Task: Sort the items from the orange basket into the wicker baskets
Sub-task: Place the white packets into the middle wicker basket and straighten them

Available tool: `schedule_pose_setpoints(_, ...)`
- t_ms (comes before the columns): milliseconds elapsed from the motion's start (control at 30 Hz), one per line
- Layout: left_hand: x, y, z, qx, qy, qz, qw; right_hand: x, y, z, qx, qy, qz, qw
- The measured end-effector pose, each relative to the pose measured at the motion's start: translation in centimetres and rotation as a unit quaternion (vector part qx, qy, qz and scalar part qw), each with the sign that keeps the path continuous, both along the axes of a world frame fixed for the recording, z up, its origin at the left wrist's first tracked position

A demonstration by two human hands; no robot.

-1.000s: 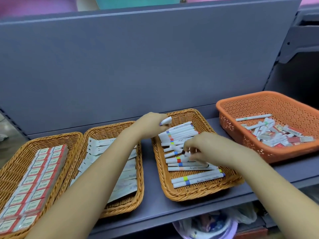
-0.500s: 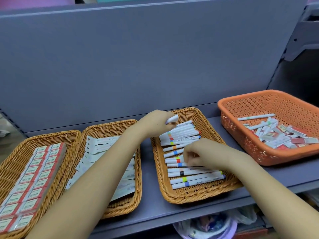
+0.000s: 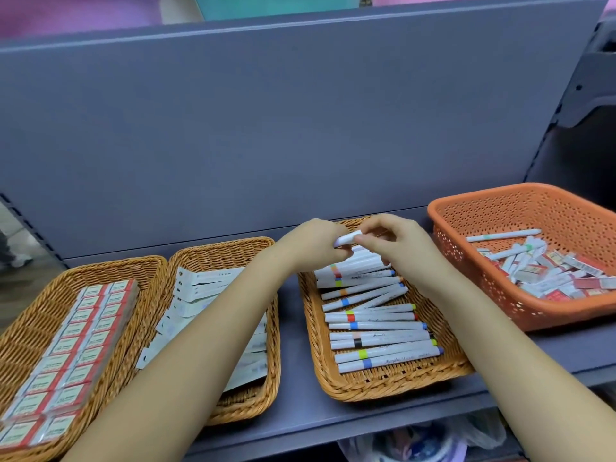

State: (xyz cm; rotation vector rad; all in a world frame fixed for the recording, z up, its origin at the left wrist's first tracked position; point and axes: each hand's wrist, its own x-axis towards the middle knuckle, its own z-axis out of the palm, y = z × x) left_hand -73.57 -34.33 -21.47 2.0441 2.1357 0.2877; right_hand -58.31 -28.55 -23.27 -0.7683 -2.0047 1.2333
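While both hands pinch one smooth white marker (image 3: 348,238), left hand (image 3: 313,245) and right hand (image 3: 396,243) meet over the woven wicker basket (image 3: 373,383); cursive barrel script unreadable.

Under both hands, the wicker basket (image 3: 376,383) was rough woven cane with a warm, slightly glossy tan finish; the two wicker baskets (image 3: 230,251) left of the left hand (image 3: 315,243) looked the same. The markers (image 3: 376,325) below the hands were smooth white plastic with a soft sheen. Right of the right hand (image 3: 396,243), the orange basket (image 3: 520,211) was perforated plastic, smooth and faintly shiny. Far left of the hands, the red and white boxes (image 3: 66,348) showed glossy wrapping. The shelf (image 3: 300,418) and back panel (image 3: 266,128) were matt grey, smooth.
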Motion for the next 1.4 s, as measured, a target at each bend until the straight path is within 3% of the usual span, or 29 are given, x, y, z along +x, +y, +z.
schedule_pose_setpoints(367,-0.4,-0.8,-0.1,-0.008,-0.062,0.025,0.998,-0.1,0.1,0.1,-0.181,0.118,-0.009,0.976)
schedule_pose_setpoints(533,-0.2,-1.0,0.3,0.003,-0.059,0.019,0.998,-0.3,-1.3,0.1,-0.128,0.110,-0.004,0.986)
schedule_pose_setpoints(833,-0.4,-1.4,0.1,0.000,-0.043,0.022,0.999,2.6,-2.3,2.6,-0.038,0.231,-0.050,0.971)
schedule_pose_setpoints(900,-0.7,-1.4,-0.4,-0.009,-0.038,0.021,0.999,3.5,-2.5,3.0,0.046,0.166,-0.041,0.984)
schedule_pose_setpoints(1000,-1.0,-1.3,-0.7,-0.010,-0.034,0.028,0.999,4.1,-3.6,2.3,0.156,-0.072,0.074,0.982)
schedule_pose_setpoints(1067,-1.0,-1.1,-0.9,-0.006,-0.033,0.027,0.999,4.1,-4.3,1.1,0.196,-0.236,0.179,0.935)
schedule_pose_setpoints(1133,-1.0,-0.9,-1.0,-0.007,-0.031,0.026,0.999,4.0,-4.9,-0.1,0.202,-0.340,0.256,0.882)
schedule_pose_setpoints(1267,-0.7,-0.4,-0.9,-0.013,-0.031,0.017,0.999,3.7,-5.0,-1.6,0.193,-0.445,0.288,0.826)
schedule_pose_setpoints(1400,-0.3,0.1,-0.7,-0.018,-0.029,0.008,0.999,4.0,-4.4,-1.9,0.152,-0.444,0.285,0.836)
